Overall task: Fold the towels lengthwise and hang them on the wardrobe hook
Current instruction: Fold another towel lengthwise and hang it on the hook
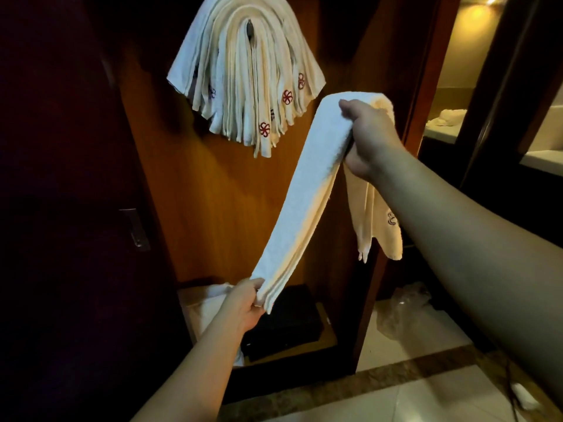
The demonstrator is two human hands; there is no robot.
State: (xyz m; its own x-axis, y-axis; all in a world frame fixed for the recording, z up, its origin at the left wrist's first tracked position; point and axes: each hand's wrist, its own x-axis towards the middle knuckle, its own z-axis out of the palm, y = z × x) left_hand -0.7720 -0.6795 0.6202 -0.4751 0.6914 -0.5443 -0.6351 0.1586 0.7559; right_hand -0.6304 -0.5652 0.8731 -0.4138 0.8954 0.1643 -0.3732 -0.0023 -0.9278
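1. Both forearms are reaching from the bottom edge toward an open wooden wardrobe [213,193], and they are holding one white folded towel [307,193] between them.
2. At the low end, the left hand [243,303] is pinching the towel: the thumb is lying on top and the fingers [254,313] are curling under the layered edge, clamped on the cloth.
3. Higher and to the right, the right hand [368,138] is gripping the towel near its upper bend. Its fingers are closed around the cloth, with the thumb at the top of the strip.
4. The towel is running as a long narrow strip, slanting up from the left hand to the right hand. Over the right hand it is bending, and its short end [377,220] is hanging down behind the right wrist, showing a small embroidered mark.
5. Above the strip, a bundle of hung towels [243,74] is draping over a dark hook [249,27] on the back panel of the wardrobe. They are fanning out to both sides, and several are carrying a red flower mark. The held towel is near them but apart.
6. On the wardrobe floor, a dark box [292,324] is lying below the left hand, and some white cloth [210,300] is lying just beside it.
7. At the right, a crumpled clear plastic bag [402,312] is lying on the tiled floor [426,391].
8. At the left, a dark door with a metal handle [135,228] is standing beside the wardrobe.
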